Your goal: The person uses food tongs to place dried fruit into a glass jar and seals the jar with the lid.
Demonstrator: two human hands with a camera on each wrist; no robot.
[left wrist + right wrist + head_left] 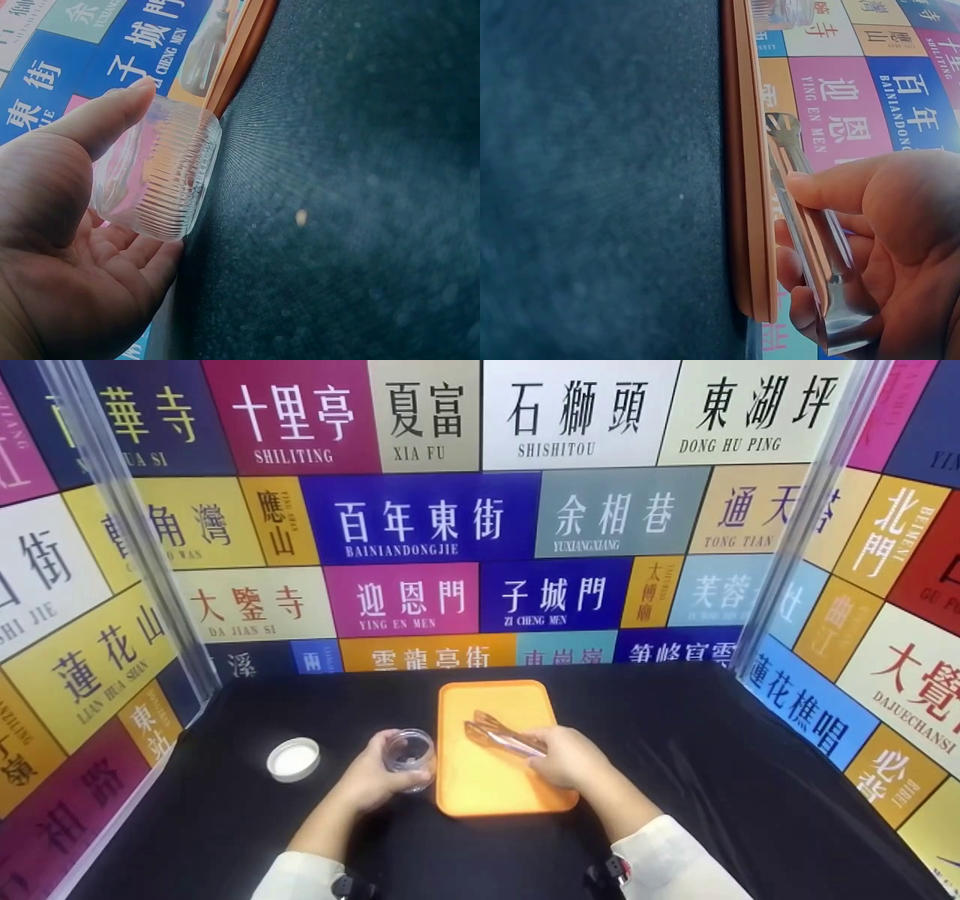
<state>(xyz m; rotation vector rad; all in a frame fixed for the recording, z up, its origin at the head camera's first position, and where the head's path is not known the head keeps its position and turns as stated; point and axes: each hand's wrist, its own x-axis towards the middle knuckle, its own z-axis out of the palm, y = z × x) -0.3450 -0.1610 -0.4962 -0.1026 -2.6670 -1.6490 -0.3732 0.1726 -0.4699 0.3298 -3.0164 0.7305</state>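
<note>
My left hand (375,772) grips a clear jar (409,751) at the left edge of an orange tray (495,791). Ribbed sides show on the jar (176,172) in the left wrist view, with the thumb on one side and fingers on the other. Over the tray, my right hand (566,757) holds metal tongs (499,735) pinched between thumb and fingers. The tips of the tongs (810,217) point away toward the tray's left side, close over its surface. A few small bits seem to show inside the jar.
A white round lid (293,759) lies on the black tablecloth (255,712) to the left of the jar. Sign-printed panels (420,517) stand behind and on both sides, with clear corner posts (795,510) at the back.
</note>
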